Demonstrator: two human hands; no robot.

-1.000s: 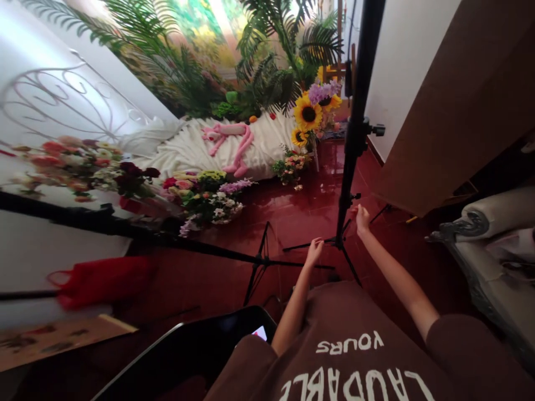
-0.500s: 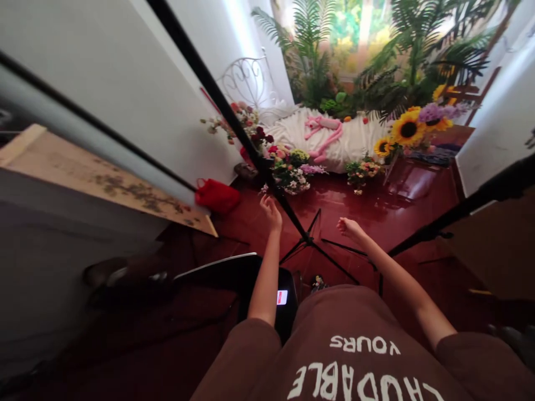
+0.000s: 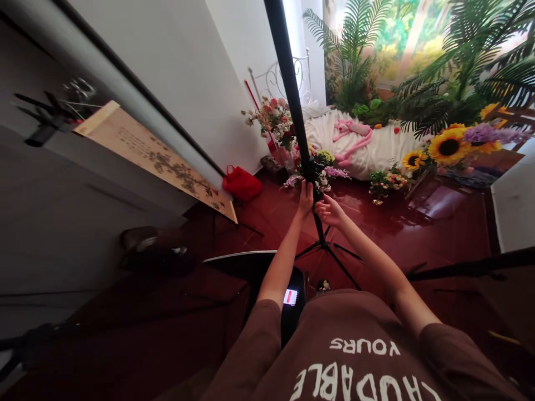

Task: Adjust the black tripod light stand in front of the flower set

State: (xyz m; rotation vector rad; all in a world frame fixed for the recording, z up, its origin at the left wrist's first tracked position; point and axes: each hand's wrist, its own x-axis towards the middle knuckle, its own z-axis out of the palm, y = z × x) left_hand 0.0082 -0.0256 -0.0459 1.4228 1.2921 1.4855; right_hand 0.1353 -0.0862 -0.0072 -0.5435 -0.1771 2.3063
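A black tripod stand [image 3: 292, 89] rises from the floor in front of me, its pole leaning slightly across the head view. My left hand [image 3: 306, 199] is against the left side of the pole, closed around it just below a dark collar [image 3: 310, 167]. Slightly lower, my right hand [image 3: 330, 211] meets the pole from the right, with curled fingers at its edge. Whether those fingers grip a knob there is too small to make out. The stand's spread legs [image 3: 324, 245] rest on the red floor below both hands.
Flowers [image 3: 271, 117], a white-draped bed [image 3: 363, 159] with a pink plush toy [image 3: 353, 131], and palms [image 3: 355, 67] stand beyond. Left are a red bag [image 3: 242, 184] and a hanging scroll [image 3: 159, 161]. A black chair-like object [image 3: 246, 267] is by my left arm; another black pole [image 3: 472, 267] lies right.
Both hands, apart before, have come together at the tripod stand's pole and closed on it. The pole now looks more upright, and the view has swung left.
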